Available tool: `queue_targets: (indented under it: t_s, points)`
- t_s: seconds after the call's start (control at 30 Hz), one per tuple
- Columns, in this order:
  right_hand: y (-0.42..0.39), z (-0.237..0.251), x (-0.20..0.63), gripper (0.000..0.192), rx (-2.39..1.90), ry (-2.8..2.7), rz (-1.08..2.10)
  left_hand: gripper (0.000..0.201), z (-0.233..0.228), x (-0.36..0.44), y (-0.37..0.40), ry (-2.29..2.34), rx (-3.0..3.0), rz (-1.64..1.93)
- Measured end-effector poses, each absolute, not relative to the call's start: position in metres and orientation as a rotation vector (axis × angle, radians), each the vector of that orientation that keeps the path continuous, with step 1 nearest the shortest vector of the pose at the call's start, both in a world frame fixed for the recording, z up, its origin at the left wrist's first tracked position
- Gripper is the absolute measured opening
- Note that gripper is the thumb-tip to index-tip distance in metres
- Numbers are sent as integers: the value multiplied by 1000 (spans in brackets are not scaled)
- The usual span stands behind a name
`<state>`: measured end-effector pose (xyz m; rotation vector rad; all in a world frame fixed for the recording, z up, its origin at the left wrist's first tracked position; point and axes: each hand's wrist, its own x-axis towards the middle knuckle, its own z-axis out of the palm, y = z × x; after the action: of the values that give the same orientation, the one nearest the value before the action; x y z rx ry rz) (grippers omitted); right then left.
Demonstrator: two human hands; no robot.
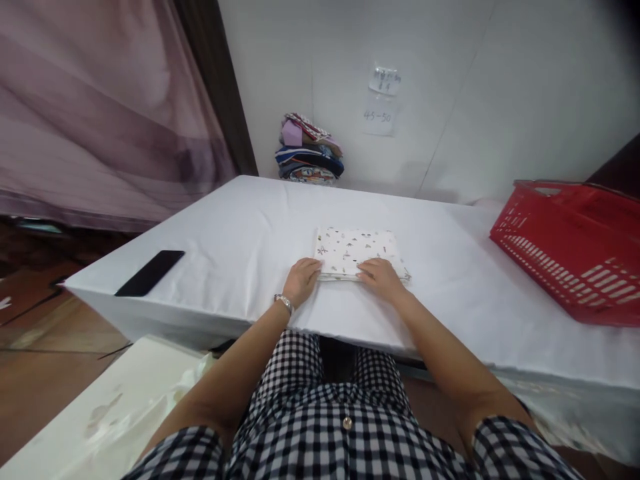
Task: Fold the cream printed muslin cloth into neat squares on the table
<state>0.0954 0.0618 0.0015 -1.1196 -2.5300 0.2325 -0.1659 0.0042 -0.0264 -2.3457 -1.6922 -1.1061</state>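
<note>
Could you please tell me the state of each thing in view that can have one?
Patterned cloth: folded, lying flat
Left hand: touching the cloth's near left corner
Right hand: resting on the cloth's near edge
Black slab: lying flat
Red basket: upright, contents hidden
Fabric pile: stacked in layers
White tablecloth: spread, lightly creased
Paper notes: stuck on the wall
Pink curtain: hanging

The folded bundle [353,248] looks to me like matt printed cloth; smooth, faintly creased white fabric [220,233] covers the worktop [450,267]. The red basket [563,230] over there is smooth plastic.
</note>
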Motion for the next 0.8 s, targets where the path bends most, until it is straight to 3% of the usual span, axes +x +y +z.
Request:
queue_targets:
  t_s: [0.33,0.8]
  points:
    - [59,-24,91,37,-1047,-2471,141,26,-30,-163,4,-1784,-2324,-1036]
    - [53,-24,92,38,-1060,-2429,177,22,-22,-159,-13,-1722,-2360,-963]
